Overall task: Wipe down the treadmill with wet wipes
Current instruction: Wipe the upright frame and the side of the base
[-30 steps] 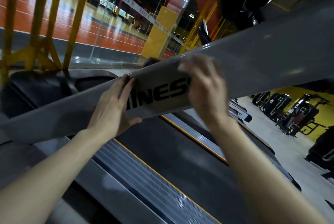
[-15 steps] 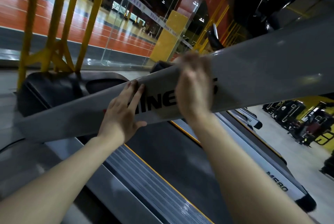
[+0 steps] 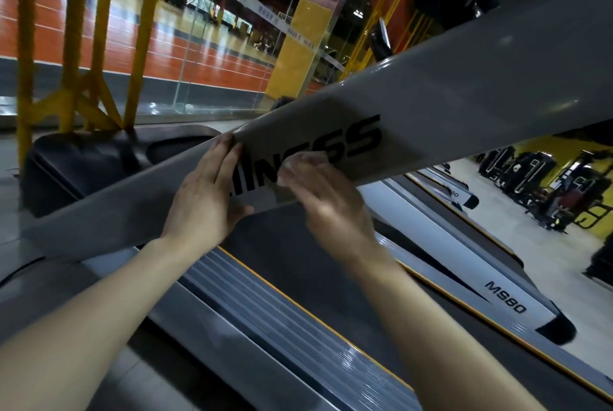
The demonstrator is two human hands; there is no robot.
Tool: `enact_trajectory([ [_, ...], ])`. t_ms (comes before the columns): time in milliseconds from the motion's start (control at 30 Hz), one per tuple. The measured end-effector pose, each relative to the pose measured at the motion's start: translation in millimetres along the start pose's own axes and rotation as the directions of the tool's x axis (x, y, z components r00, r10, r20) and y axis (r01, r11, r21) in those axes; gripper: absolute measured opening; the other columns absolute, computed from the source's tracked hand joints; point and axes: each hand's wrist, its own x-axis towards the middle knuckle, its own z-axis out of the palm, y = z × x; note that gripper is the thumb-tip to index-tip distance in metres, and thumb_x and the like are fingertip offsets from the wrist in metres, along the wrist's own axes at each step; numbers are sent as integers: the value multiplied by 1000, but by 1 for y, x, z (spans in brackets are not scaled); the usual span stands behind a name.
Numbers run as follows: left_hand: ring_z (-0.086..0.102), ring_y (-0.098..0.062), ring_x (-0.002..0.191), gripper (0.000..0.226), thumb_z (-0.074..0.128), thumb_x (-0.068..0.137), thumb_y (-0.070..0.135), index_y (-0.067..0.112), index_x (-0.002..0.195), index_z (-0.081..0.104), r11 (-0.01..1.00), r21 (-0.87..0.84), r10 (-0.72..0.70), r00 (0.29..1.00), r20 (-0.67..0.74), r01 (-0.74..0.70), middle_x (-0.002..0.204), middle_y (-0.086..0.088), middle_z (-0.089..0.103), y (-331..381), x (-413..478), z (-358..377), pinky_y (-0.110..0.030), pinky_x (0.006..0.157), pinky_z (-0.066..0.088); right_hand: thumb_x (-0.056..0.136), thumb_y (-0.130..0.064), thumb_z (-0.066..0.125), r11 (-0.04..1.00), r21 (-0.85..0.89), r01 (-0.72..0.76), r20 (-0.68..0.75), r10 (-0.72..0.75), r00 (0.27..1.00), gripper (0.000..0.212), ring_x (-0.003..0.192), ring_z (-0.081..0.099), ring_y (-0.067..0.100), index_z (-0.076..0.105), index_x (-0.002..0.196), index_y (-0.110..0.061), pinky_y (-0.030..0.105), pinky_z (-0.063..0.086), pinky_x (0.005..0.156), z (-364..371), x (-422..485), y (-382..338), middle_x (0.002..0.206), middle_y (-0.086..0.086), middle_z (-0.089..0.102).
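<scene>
A grey treadmill upright (image 3: pixel 464 85) with black lettering runs diagonally across the view, above the dark running belt (image 3: pixel 298 278). My left hand (image 3: pixel 205 198) lies flat on the upright, fingers together over the top edge and thumb under the lower edge. My right hand (image 3: pixel 328 201) is blurred and presses a pale wet wipe (image 3: pixel 303 162) against the lower part of the lettering. Only the wipe's upper edge shows beyond my fingers.
A ribbed grey side rail (image 3: pixel 282 321) with a yellow stripe borders the belt. To the right stands a second treadmill (image 3: pixel 497 298) marked MS80. Yellow railings (image 3: pixel 76 46) and a glass wall rise at the back left; gym machines (image 3: pixel 544 191) stand at the far right.
My right hand has slid down from the top edge of the upright to its lower edge, uncovering more of the lettering. The left hand stays put, and the view shifted slightly.
</scene>
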Motion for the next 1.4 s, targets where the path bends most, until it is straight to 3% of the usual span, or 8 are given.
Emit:
enact_trajectory([
  [167,18,-28,162,116,92,79,28,11,168,20,1000,-17,2,1000,17,-1,177,-6,9,2,-5,4,-58,108,52,102,10,52,847,171,-503,-473,519,712,36,127,60,29,73,130,-1,47,51,105,-38,1,30,131,19,64],
  [333,21,-26,161,107,86,87,25,20,169,18,998,-23,53,996,71,-51,178,2,6,-10,0,-5,-54,107,54,104,7,37,996,81,38,33,-41,999,44,116,66,38,74,124,-1,48,56,91,17,-6,-17,131,17,70],
  [500,34,-31,155,100,87,83,21,22,165,29,998,27,54,995,90,-57,177,2,10,-27,-15,-6,-52,105,54,101,11,49,907,130,-401,-322,421,848,39,124,61,33,75,124,-7,44,49,105,-2,16,5,132,17,66],
  [633,39,-35,152,102,86,81,20,25,165,27,999,29,13,995,99,-16,177,-2,10,-41,-27,0,-52,95,60,106,-3,39,966,110,234,264,-255,930,37,117,60,40,69,127,-1,50,48,98,42,17,-27,128,20,66],
  [800,45,-36,148,93,84,85,22,18,163,34,999,-51,7,997,79,-3,176,-4,17,-50,-46,13,-51,91,62,100,6,53,947,85,-311,-172,322,931,40,127,59,40,69,134,-5,49,47,111,28,71,10,134,20,64],
  [933,52,-31,140,74,73,87,9,19,155,45,995,-77,-69,997,25,71,163,0,39,-40,-45,1,-52,98,59,105,-4,47,953,218,208,249,-261,933,24,114,58,39,65,121,2,51,48,94,60,44,-39,122,20,61],
  [1133,57,-25,132,55,64,88,-8,6,141,60,988,-112,93,983,-156,-111,137,-6,62,-7,-20,-25,-37,115,47,103,-8,54,967,248,58,174,-103,979,16,97,58,35,67,111,-2,49,49,82,51,41,-35,115,17,61],
  [1400,63,-27,109,30,72,99,11,8,129,69,990,-17,131,967,-218,-138,114,-8,66,6,2,-1,-45,87,57,94,-3,57,994,104,31,148,-46,988,39,145,48,40,69,130,3,55,31,125,-1,33,-13,145,25,60],
])
